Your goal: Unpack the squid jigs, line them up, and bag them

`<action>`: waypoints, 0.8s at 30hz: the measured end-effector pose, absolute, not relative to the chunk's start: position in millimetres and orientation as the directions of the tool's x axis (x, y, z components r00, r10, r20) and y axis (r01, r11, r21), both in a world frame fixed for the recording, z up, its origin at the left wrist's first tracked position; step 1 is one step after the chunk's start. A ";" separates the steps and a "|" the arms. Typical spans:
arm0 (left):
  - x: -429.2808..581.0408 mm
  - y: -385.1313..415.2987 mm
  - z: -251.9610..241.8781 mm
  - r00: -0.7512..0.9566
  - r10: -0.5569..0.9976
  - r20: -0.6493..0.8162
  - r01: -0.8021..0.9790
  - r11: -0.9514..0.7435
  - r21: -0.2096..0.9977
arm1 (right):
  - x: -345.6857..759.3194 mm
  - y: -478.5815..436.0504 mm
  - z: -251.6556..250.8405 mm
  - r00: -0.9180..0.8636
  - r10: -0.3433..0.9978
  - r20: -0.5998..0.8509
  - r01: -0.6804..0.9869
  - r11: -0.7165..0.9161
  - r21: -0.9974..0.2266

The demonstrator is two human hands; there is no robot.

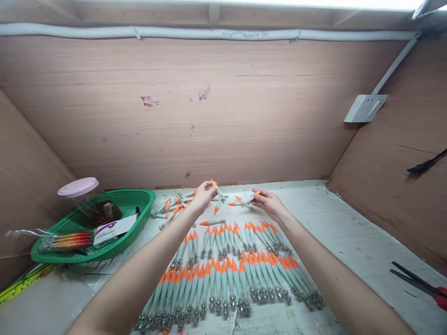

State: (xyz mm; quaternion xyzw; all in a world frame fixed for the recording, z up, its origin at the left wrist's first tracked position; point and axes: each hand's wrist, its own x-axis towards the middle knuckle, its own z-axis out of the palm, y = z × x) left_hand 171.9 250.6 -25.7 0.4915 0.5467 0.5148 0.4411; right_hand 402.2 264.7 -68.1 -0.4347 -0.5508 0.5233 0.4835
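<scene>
Pinched in my left hand [204,194] is a pale green lure with an orange tip [214,184], held above the far part of the table. My right hand [267,202] grips another such lure [252,197] by its orange end, its hooks pointing left. Below my hands lie rows of like lures [218,277], side by side with orange tips away from me and metal hooks toward me. A single lure [212,223] lies sideways above the rows. A loose heap of lures [174,207] is beside my left hand.
On the left, a green basket [131,239] holds a lidded jar [101,209], packed red-orange items [73,240] and a white card [113,231]. Red-handled scissors [419,283] lie at the right. A wooden wall [244,116] rises behind the table [335,232].
</scene>
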 end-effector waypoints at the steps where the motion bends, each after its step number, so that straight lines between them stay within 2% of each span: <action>1: 176.6 241.1 -20.7 -0.072 0.997 -0.008 0.051 0.012 0.999 | 404.1 255.6 -60.0 -0.188 0.980 0.067 -0.067 0.056 -0.996; 7: 207.9 156.6 -6.5 0.337 0.921 -0.198 -0.206 0.277 0.938 | 427.5 173.6 -16.6 -0.485 0.874 -0.008 -0.183 -0.110 -0.977; 11: 230.9 104.9 -8.7 0.476 0.849 -0.230 -0.227 0.371 0.900 | 446.8 115.0 -13.9 -0.579 0.809 -0.097 -0.178 -0.242 -0.954; 18: 275.9 60.2 -29.2 0.578 0.716 -0.390 -0.058 0.513 0.856 | 476.4 41.5 -37.0 -0.481 0.828 -0.289 -0.163 -0.408 -0.898; 22: 304.6 50.3 -49.4 0.526 0.650 -0.548 0.173 0.549 0.818 | 497.3 18.0 -59.2 -0.402 0.839 -0.366 -0.132 -0.449 -0.884; 24: 317.7 47.6 -61.6 0.496 0.641 -0.585 0.318 0.493 0.810 | 506.2 10.4 -71.9 -0.381 0.829 -0.409 -0.092 -0.475 -0.875</action>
